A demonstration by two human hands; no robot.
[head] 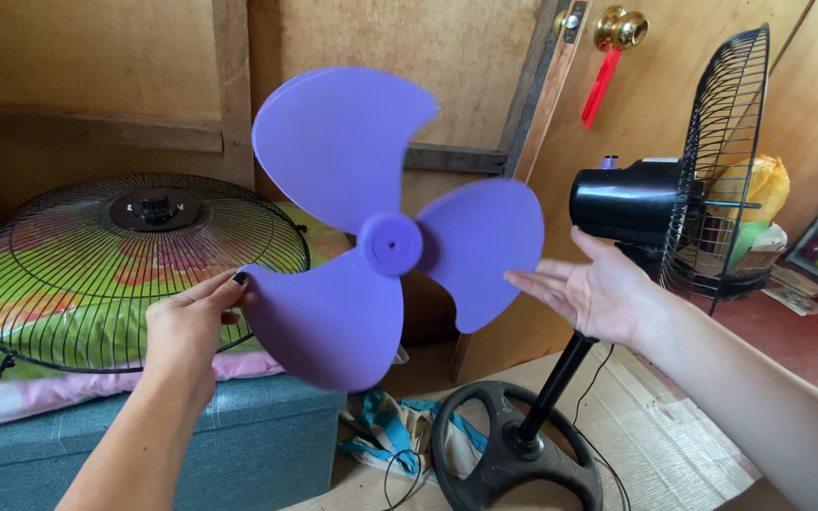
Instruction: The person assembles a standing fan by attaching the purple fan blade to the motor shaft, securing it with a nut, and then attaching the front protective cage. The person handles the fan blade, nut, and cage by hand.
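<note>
Wooden wall behind; left hand (186,322) pinching purple fan blade (385,227) at one lobe; right hand (594,289) open, palm up, empty, beside blade.

A yellow package (767,185) sits behind the fan's rear grille (723,161), at the far right

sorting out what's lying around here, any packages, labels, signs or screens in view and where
No signs or screens show.
Yellow bag: far right, behind the fan's rear guard; rounded, yellow with orange.
Red tag: hangs below the brass doorknob; narrow strip.
Flat paper: right, on the red floor; pale, too small to tell more.
</note>
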